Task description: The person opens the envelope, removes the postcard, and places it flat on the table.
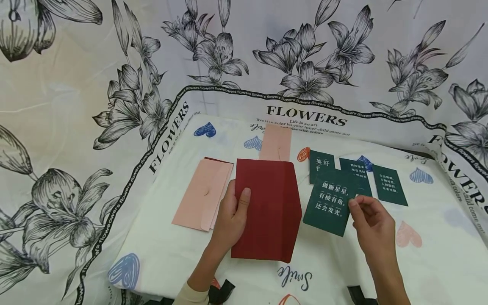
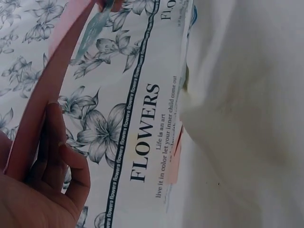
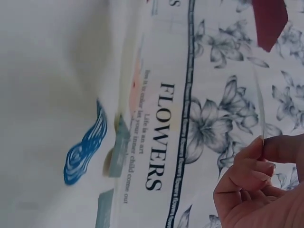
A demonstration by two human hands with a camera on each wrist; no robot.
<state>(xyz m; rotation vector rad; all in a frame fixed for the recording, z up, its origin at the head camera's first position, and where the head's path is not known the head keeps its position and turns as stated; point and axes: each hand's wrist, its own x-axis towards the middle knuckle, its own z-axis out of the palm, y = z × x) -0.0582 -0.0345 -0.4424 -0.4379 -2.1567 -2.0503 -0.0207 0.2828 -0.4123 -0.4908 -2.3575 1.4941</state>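
In the head view the two hands are apart: the left hand (image 1: pixel 230 220) grips a red envelope (image 1: pixel 263 212) by its nine o'clock edge, thumb laid over the front, while the right hand (image 1: pixel 375 224) pinches a green card (image 1: pixel 329 201) at that card's four o'clock corner. The card stands at three o'clock from the red envelope, near it, and only this view lets its three rows of white characters be read. Three smaller-looking green cards (image 1: pixel 389 185) lie beyond it, from twelve o'clock round to between two and three, two of them partly covered by it in this view. Pink envelopes (image 1: pixel 200 195) overlap between nine and ten o'clock from the red one, and another pink envelope (image 1: pixel 276 142) shows at twelve, its near end hidden. All these lie on a white cloth (image 1: pixel 160 254) printed with hearts, against a floral sheet (image 1: pixel 312 101) lettered FLOWERS. The left wrist view gives what the head view hides: curled fingers (image 2: pixel 76 173) behind the red envelope, which is seen nearly edge-on. The right wrist view turns the pinched card into a thin pale sliver between thumb and forefinger, raised off the cloth, the other fingers curled beneath; a corner of the red envelope appears there at one o'clock.
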